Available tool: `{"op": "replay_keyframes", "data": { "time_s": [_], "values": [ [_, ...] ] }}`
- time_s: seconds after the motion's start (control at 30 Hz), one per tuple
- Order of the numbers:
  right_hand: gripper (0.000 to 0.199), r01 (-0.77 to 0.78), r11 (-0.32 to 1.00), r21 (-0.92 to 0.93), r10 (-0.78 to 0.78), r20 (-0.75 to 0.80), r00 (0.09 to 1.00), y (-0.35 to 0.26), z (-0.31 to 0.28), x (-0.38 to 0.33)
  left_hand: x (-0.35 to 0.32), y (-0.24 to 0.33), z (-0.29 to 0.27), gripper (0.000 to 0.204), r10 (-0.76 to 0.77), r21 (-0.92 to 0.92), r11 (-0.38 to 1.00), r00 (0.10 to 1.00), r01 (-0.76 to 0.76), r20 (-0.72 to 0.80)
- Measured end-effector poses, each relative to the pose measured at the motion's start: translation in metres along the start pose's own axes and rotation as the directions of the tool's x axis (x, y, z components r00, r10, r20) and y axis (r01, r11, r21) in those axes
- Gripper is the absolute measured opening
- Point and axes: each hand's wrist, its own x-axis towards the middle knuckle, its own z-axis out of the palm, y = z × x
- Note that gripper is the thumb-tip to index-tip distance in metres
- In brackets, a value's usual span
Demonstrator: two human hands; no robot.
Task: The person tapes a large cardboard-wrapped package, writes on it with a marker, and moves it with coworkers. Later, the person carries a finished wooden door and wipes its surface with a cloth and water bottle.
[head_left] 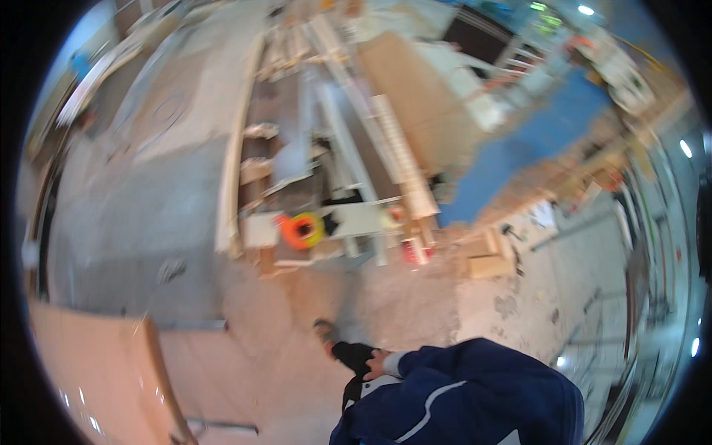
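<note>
My right hand [377, 365] hangs at the end of a navy sleeve [482, 371] with a pale cuff, beside my dark trouser leg [352, 356]. Its fingers are loosely bent and somewhat apart, and nothing shows in them. My left hand is out of view. One foot [324, 330] is on the dusty floor. Ahead lies a long stack of wooden boards [404, 167] and planks. At its near end are an orange ring-shaped thing [291, 231] and a yellow one [317, 228], too blurred to name. Motion blurs the picture.
A tan panel [93, 363] stands at the lower left, with metal bars near it. A blue sheet [519, 144] and a brown board [415, 96] lie right of the stack. An open cardboard box [489, 256] sits near its right end. A ladder [519, 59] is farther back.
</note>
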Motion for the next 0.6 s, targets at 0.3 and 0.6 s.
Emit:
{"op": "replay_keyframes", "data": {
  "time_s": [0.3,0.6],
  "values": [
    [0.035,-0.059,0.758,0.65,0.601,-0.659,0.453,0.37,0.015,-0.188,-0.277,0.21,-0.193,0.087,0.673,-0.559,0.393,0.643,-0.73,-0.366],
    [0.028,0.726,0.652,0.219,0.75,-0.324,-0.576,0.609,-0.14,-0.543,-0.516,0.282,-0.303,0.084,0.978,-0.635,-0.066,0.075,-0.769,-0.193]
  ]
}}
